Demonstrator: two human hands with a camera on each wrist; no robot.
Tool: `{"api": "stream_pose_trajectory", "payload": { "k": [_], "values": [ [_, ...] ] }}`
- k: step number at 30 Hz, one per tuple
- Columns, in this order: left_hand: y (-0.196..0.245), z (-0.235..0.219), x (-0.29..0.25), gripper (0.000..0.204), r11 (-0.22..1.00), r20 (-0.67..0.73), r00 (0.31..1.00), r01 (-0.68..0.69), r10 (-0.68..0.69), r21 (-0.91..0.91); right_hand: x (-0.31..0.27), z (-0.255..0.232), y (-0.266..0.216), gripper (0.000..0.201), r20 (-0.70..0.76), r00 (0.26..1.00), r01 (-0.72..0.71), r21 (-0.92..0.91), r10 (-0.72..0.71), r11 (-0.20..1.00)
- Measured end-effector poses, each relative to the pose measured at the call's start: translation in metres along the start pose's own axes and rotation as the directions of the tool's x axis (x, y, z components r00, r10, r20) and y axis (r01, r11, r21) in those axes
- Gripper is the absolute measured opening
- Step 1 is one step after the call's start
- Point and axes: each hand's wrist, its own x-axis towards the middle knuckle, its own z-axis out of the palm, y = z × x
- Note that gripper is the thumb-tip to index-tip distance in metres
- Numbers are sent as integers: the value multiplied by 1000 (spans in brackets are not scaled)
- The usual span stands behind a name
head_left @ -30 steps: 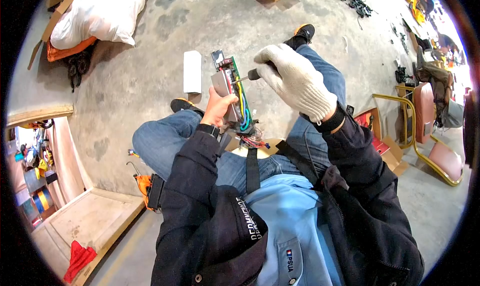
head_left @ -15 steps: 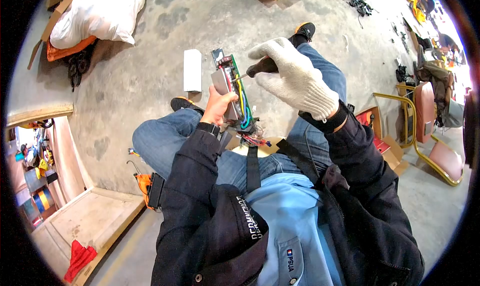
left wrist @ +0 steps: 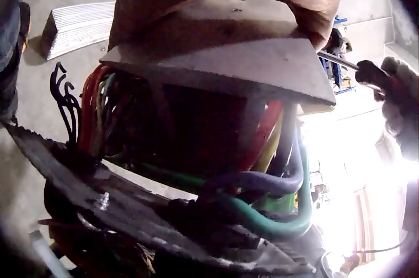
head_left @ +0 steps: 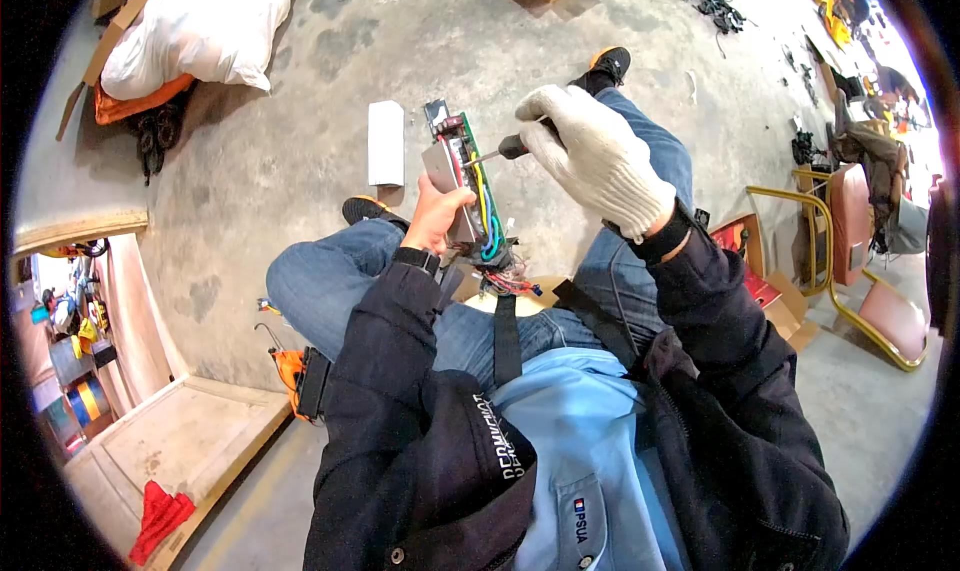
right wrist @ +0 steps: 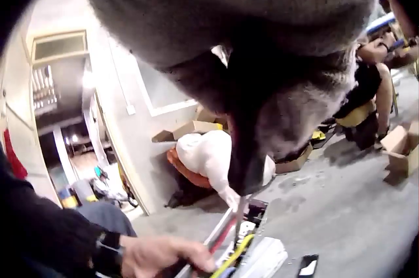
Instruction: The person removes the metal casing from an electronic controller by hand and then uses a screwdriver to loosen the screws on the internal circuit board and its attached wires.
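Note:
My bare left hand (head_left: 436, 214) grips a long electronic unit with a grey metal cover (head_left: 440, 167), held upright above my lap. Along its open side run yellow, blue and green wires (head_left: 489, 221), with a bundle of thin wires at the lower end. The white-gloved right hand (head_left: 600, 161) holds a screwdriver (head_left: 512, 148) by its dark handle, the tip inside the unit's open side. In the left wrist view, the metal cover (left wrist: 222, 52) lies under the left fingers above thick wires (left wrist: 268, 219). From the right wrist, the gloved hand (right wrist: 242, 36) surrounds the screwdriver handle (right wrist: 247, 160).
A long white box (head_left: 385, 143) lies on the concrete floor beyond the left knee. White sacking (head_left: 200, 33) sits at the upper left. To the right are an open carton (head_left: 785, 311) and a chair (head_left: 848, 226); a wooden panel (head_left: 180, 431) is lower left.
The right glove's fingers spread around the handle half a second ago and are now folded closer on it. The left hand and the unit have hardly moved.

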Motion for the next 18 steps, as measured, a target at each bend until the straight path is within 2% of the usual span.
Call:
{"api": "stream_pose_trajectory", "payload": {
  "k": [2, 3, 7, 9, 10, 12, 13, 14, 16, 18],
  "values": [
    [-2, -2, 1, 61, 998, -8, 1000, -16, 16, 64, 0, -4, -1, 18, -42, 981, 193, 129, -189, 973],
    [-2, -1, 0, 60, 997, -9, 999, -33, 34, 76, 0, -2, -2, 17, -76, 976, 212, 155, -202, 965],
    [-5, -1, 2, 58, 998, 2, 999, -48, 48, 49, -5, -1, -12, 18, -134, 987, 107, 131, -89, 986],
    [2, 1, -2, 60, 1000, 9, 1000, -6, 6, 16, -4, 0, -1, 22, -36, 996, 83, 25, -82, 996],
    [1, 1, 0, 60, 1000, 7, 1000, -6, 6, 14, -3, -1, 1, 22, -34, 996, 84, 25, -83, 996],
    [-5, -2, 2, 60, 996, -26, 998, -51, 53, 74, -4, 0, 0, 20, -62, 986, 167, 206, -158, 964],
    [-5, -2, 3, 61, 993, -30, 998, -61, 64, 97, -4, -3, -4, 20, -90, 971, 229, 60, -223, 972],
    [-7, -3, 4, 61, 993, -29, 997, -63, 66, 96, -6, -3, -8, 20, -92, 970, 231, 58, -225, 971],
    [-13, -5, 9, 62, 998, -28, 999, -40, 42, 56, -10, -4, -16, 22, -47, 998, 58, 117, -53, 992],
    [-14, -6, 10, 64, 997, -11, 999, -45, 46, 70, -7, -3, -6, 34, 50, 999, -13, -30, 15, 999]
  ]
}}
